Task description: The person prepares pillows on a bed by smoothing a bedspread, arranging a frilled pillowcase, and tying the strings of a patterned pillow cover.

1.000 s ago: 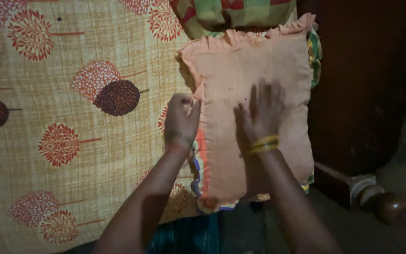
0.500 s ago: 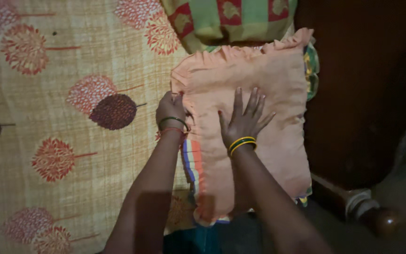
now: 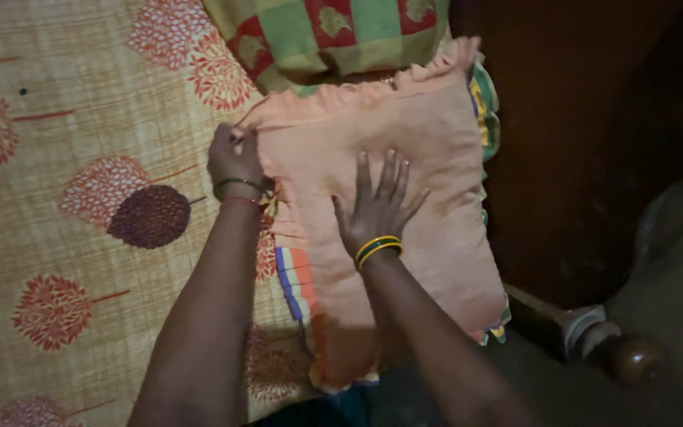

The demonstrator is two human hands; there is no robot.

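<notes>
The left hand (image 3: 233, 158) has crept up to the pillow's (image 3: 405, 198) frilled corner, fingers pinched on the cloth; the right hand (image 3: 377, 209) presses flat mid-pillow, fingers spread; the pillow lies at the bedsheet's (image 3: 81, 103) edge; smoothing, I'd say; a steady tug next.

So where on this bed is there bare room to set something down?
Free: the tree-print bedsheet left of the left hand, a wide flat stretch. Crowded: the right side, where the right hand presses the peach pillow, with a checked pillow above and the bedpost beyond.
</notes>
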